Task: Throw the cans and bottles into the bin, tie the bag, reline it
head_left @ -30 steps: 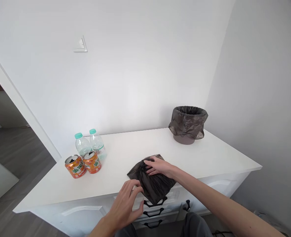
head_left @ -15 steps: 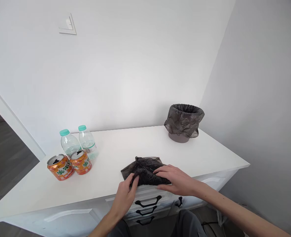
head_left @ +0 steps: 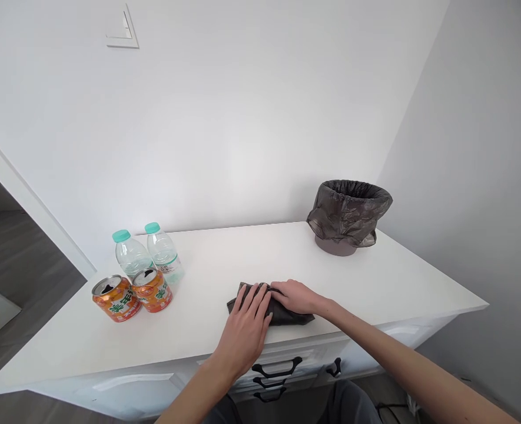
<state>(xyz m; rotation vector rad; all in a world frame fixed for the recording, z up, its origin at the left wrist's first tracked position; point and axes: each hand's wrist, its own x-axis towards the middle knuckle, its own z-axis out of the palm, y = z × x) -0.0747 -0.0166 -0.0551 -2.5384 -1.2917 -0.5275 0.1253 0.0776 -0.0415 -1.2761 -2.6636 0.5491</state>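
the black plastic bag (head_left: pixel 290 317) lies flattened at the lower middle of the frame, on the front part of the white desk (head_left: pixel 225 256), close to its edge. the left hand (head_left: pixel 242 334) is laid over the left part of the bag, with its fingers almost straight and near to each other; it presses from above and does not grip. the right hand (head_left: pixel 299 296) is half closed, its fingers bent at the upper edge of the bag and near the left fingertips; whether it pinches the plastic, i cannot tell. the long axis of the bag goes from left to right across the frame, sloping a little downward to the right, and its narrow corner points to the right. i judge that the bag is very light, thin and soft, somewhat slippery, and that it would easily spring open when no palm holds it flat. it should not break, but it could tear if pulled by one corner. a good hold would be both layers together at the two short ends, with the palm pressing the middle.
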